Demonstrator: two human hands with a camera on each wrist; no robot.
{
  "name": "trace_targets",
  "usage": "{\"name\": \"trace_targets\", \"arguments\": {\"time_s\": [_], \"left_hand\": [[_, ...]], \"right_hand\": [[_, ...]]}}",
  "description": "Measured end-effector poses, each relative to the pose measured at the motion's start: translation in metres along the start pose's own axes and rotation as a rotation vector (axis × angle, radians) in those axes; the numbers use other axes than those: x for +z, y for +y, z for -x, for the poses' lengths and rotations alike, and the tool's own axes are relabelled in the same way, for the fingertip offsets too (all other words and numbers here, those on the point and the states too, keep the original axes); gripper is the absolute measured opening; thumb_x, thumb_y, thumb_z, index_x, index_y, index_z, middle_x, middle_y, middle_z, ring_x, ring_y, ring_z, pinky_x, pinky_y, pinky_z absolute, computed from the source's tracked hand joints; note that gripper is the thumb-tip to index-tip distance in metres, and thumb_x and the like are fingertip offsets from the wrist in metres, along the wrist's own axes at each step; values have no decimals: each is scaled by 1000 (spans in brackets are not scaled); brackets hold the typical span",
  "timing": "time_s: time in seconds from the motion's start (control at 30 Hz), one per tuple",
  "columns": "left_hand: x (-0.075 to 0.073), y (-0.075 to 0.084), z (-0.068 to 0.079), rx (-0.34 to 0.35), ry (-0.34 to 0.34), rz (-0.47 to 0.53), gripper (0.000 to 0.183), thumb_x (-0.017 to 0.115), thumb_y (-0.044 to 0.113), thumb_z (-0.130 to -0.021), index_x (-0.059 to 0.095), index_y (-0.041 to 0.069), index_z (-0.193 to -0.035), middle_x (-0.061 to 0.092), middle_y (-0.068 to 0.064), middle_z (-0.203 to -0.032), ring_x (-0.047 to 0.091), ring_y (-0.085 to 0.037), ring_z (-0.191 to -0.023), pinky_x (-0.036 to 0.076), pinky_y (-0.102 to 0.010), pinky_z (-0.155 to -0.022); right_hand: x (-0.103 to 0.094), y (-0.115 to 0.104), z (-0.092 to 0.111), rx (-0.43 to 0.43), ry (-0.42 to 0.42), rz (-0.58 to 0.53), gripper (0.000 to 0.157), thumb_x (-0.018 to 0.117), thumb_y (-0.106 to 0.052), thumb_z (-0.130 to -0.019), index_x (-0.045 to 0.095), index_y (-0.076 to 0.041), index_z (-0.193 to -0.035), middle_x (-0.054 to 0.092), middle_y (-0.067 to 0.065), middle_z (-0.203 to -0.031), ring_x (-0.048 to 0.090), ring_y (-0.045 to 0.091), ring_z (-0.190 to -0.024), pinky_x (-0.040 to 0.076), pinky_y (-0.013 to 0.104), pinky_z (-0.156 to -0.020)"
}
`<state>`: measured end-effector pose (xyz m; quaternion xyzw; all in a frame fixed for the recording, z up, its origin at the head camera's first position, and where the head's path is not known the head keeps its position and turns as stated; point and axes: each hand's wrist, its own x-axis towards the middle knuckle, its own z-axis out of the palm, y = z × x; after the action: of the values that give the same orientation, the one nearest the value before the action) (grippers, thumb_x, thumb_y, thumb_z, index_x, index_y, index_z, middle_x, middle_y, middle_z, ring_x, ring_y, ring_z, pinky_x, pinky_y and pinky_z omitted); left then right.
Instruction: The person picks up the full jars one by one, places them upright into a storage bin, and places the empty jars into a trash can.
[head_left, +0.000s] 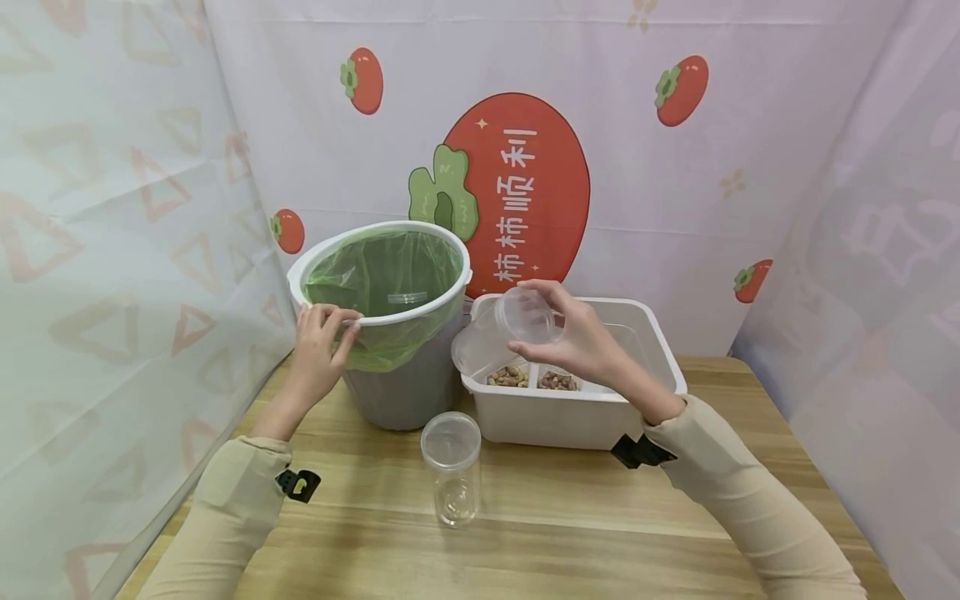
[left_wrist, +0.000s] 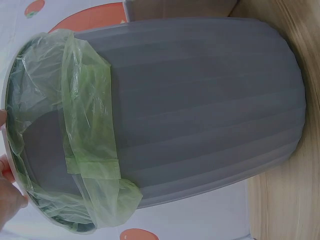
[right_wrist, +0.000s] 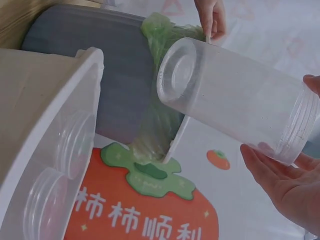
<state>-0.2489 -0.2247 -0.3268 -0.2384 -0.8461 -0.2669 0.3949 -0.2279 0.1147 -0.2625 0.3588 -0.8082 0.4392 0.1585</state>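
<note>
Two hands grip: left hand (head_left: 317,346) the bin rim (head_left: 401,317), right hand (head_left: 579,337) the tilted jar (right_wrist: 237,95), raised near the back edge of the table (head_left: 555,521); with fingers only at one end, it could slip.

Backdrop (head_left: 292,108): bright and evenly lit in the head view, its printed shapes crisp at centre.
Left curtain (head_left: 90,258): pale, the print washed out along the frame's left side.
Right curtain (head_left: 862,258): hazy, soft-edged, pinkish grey.
Tabletop (head_left: 555,542): soft-edged shadow at lower left; the light source is out of frame.
Standing jar (head_left: 453,471): small white glints near its base.
Grey bin (left_wrist: 210,110): dimmer in the left wrist view, ribs low in contrast.
Green liner (left_wrist: 92,115): fine whitish glints on its folds.
Held jar (right_wrist: 240,95): milky, slightly soft in the right wrist view.
</note>
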Motion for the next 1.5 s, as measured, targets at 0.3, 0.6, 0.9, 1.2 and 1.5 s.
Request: {"name": "trace_targets", "arguments": {"time_s": [0.3, 0.6, 0.9, 1.2, 1.5], "left_hand": [[-1, 2, 0, -14, -17, -3, 10, 59, 0, -82, 58, 0, -92, 44, -19, -90, 42, -37, -91, 6, -62, -98], [-1, 1, -1, -12, -15, 1, 11, 59, 0, -82, 58, 0, -92, 44, -18, -90, 42, -37, -90, 6, -61, -99], [-2, 2, -1, -31, -22, 1, 10, 59, 1, -82, 59, 0, -92, 45, -18, -90, 41, -37, -91, 6, -61, -99], [-1, 1, -1, -15, -11, 4, 11, 60, 0, -81, 58, 0, -92, 44, -18, -90, 41, -37, -91, 7, -62, -98], [-1, 0, 0, -14, -5, 6, 11, 60, -1, -81, 58, 0, -92, 44, -18, -89, 42, -37, -91, 7, -61, -99]], "right_hand": [[4, -9, -19, -35, 90, -70, 61, 76, -10, -67, 44, -4, -119, 57, 9, -110, 55, 18, -91, 47, 32, -78], [13, -18, -42, -33, 152, -91, 62, 76, -14, -68, 44, -5, -120, 55, 8, -107, 55, 20, -87, 47, 32, -68], [28, -20, -67, -3, 177, -88, 63, 76, -17, -68, 43, -4, -121, 55, 10, -108, 53, 17, -91, 47, 29, -71], [42, -15, -91, 20, 174, -50, 62, 75, -21, -70, 42, -4, -120, 56, 11, -109, 54, 16, -82, 44, 25, -62], [57, -10, -107, 108, 98, -62, 66, 74, -24, -71, 41, -4, -124, 55, 12, -115, 55, 19, -101, 48, 27, -75]]}}
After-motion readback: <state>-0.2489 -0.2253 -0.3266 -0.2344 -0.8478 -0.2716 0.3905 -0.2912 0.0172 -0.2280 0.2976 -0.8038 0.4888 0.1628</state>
